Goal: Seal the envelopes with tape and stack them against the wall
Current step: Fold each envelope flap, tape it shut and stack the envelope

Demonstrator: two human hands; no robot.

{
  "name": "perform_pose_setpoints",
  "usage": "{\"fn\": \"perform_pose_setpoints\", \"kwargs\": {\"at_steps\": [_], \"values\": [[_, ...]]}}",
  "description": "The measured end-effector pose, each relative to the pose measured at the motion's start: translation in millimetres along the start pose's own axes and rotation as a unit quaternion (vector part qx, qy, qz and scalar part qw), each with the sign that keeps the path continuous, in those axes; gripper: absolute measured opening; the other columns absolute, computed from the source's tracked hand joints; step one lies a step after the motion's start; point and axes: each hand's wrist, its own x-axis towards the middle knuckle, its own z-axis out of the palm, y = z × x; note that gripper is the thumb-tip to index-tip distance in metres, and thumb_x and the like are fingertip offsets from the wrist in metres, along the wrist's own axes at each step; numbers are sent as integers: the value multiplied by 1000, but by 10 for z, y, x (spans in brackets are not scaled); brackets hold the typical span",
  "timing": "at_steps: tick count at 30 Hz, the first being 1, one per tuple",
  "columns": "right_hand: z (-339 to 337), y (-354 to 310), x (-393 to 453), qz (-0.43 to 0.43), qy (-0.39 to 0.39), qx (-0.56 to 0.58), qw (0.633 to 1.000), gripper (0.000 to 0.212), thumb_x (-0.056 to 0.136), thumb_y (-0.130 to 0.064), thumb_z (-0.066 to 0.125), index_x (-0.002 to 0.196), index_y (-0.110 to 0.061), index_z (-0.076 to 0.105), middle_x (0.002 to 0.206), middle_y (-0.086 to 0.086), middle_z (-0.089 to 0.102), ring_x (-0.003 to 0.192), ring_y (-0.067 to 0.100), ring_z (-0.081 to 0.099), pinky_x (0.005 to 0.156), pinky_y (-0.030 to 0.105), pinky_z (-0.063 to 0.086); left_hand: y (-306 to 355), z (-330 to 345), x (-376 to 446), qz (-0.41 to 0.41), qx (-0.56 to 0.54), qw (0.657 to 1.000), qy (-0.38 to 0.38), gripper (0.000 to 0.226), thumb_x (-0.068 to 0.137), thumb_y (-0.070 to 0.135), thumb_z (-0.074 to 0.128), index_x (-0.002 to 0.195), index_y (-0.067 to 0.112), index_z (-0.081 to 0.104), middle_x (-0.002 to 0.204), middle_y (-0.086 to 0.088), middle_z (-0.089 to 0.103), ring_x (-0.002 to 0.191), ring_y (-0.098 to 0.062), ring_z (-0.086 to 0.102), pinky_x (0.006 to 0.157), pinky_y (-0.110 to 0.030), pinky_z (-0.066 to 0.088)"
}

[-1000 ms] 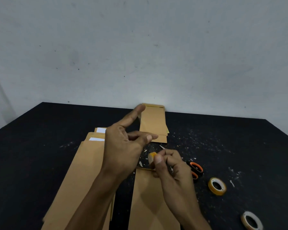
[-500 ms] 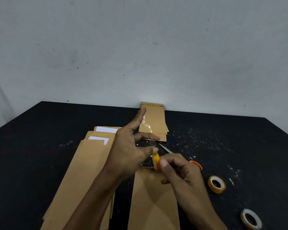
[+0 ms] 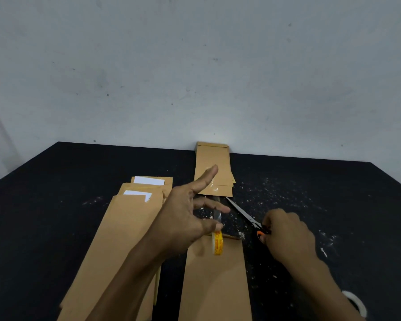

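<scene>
While a few sealed brown paper envelopes (image 3: 213, 167) lie stacked at the wall, the left hand (image 3: 185, 218) pinches clear tape off the yellow-cored roll (image 3: 217, 242), the right hand (image 3: 287, 237) grasps the orange-handled scissors (image 3: 248, 216); a brown unsealed pile (image 3: 125, 228) remains.

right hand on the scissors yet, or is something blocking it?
Probably yes. The right hand lies at the orange handles of the scissors, fingers curled there, blades pointing away on bare table. Nothing lies between; the left hand holds the pulled tape off to the side.

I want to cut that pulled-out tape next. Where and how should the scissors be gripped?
Grip the scissors by the orange handles, coming from the near right, where the right hand already rests. The closed blades lie flat on the table, pointing away toward the wall.
</scene>
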Motion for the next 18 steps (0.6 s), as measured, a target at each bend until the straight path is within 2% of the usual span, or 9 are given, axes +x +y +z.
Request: {"fn": "perform_pose_setpoints", "kwargs": {"at_steps": [4, 6, 7, 9, 11, 13, 16, 18], "values": [[-50, -10, 87, -11, -46, -45, 998, 18, 98, -29, 58, 113, -23, 51, 121, 5, 56, 110, 25, 55, 82, 33, 45, 6, -30, -9, 6, 5, 1000, 6, 103, 73, -21, 72, 152, 30, 32, 160, 16, 25, 101, -13, 71, 70, -35, 62], [-35, 48, 128, -32, -67, 85, 994, 20, 99, -20, 57, 118, -28, 56, 115, 3, 63, 100, 23, 63, 77, 36, 56, 22, -62, -10, 9, -4, 1000, 11, 103, 73, -21, 72, 151, 32, 32, 156, 21, 28, 102, -13, 71, 71, -37, 62], [-38, 66, 115, -47, -92, 205, 973, 24, 98, -13, 58, 118, -26, 58, 109, 5, 67, 92, 22, 67, 68, 35, 59, 27, -83, -11, 9, -14, 1000, 15, 103, 73, -22, 72, 151, 32, 33, 151, 25, 31, 102, -13, 71, 71, -37, 62], [-85, 54, 30, -86, -166, 433, 882, 29, 96, 0, 59, 121, -15, 59, 100, 12, 73, 83, 22, 70, 53, 29, 56, 25, -130, -16, 10, -29, 999, 20, 102, 72, -23, 71, 150, 32, 34, 137, 36, 36, 101, -14, 72, 73, -38, 62], [-134, 23, -77, -125, -197, 547, 804, 32, 91, 2, 65, 121, -7, 60, 96, 20, 74, 80, 25, 71, 50, 25, 54, 21, -182, -30, 7, -40, 999, 28, 102, 71, -23, 72, 150, 30, 35, 130, 41, 41, 102, -16, 72, 75, -41, 62], [-160, -2, -133, -149, -193, 597, 764, 41, 81, -10, 80, 118, -4, 63, 91, 23, 74, 73, 25, 69, 46, 23, 50, 34, -245, -42, 4, -48, 998, 41, 102, 70, -24, 72, 151, 26, 36, 140, 33, 40, 102, -18, 72, 76, -46, 62], [-175, 5, -143, -169, -177, 594, 766, 64, 53, -45, 95, 105, -12, 76, 83, 20, 73, 66, 26, 66, 41, 20, 43, 75, -359, -56, 3, -41, 997, 64, 101, 69, -23, 73, 151, 23, 37, 156, 19, 32, 103, -21, 72, 77, -47, 62], [-164, 19, -137, -196, -191, 574, 772, 64, 47, -51, 95, 97, -16, 80, 78, 17, 73, 64, 25, 64, 50, 23, 49, 104, -446, -69, 5, -27, 997, 69, 100, 69, -23, 73, 150, 23, 38, 157, 16, 32, 102, -20, 72, 78, -39, 62]]}}
